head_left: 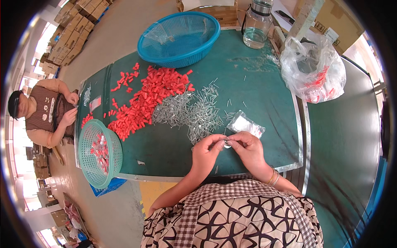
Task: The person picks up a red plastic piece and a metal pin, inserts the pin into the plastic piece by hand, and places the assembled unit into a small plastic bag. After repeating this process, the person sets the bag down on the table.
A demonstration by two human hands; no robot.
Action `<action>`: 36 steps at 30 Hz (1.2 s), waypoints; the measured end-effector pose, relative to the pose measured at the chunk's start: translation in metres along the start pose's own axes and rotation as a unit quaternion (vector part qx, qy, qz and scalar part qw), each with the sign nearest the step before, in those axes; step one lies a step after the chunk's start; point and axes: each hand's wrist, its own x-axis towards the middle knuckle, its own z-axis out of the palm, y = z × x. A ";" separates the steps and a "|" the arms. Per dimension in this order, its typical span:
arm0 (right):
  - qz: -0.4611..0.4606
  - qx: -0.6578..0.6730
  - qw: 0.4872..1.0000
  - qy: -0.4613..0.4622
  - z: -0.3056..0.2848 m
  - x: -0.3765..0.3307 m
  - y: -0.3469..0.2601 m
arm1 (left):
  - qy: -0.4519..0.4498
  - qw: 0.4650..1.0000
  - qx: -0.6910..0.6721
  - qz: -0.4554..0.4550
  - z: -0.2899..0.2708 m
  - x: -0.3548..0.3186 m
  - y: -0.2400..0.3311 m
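Note:
My left hand (205,156) and my right hand (250,153) meet near the table's front edge. Their thumbs and fingertips are pinched together around a small whitish, shiny piece (227,145), mostly hidden, its kind unclear. Just beyond my right hand lies a stack of clear plastic bags (245,124). Ahead of my left hand spreads a heap of grey metal screws or nails (190,113), with several strays toward the right. A large pile of red plastic plugs or caps (149,97) adjoins it on the left.
A light green basket (84,157) holding bagged red pieces stands at the left table edge. At the back are a blue basket (144,49) and a glass bottle (254,36). A plastic bag (308,78) hangs at the right corner. Another person (45,109) works at the left.

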 end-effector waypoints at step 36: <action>0.188 0.128 0.969 -0.091 -0.022 -0.003 -0.006 | 0.025 0.998 0.000 0.057 0.004 0.002 -0.005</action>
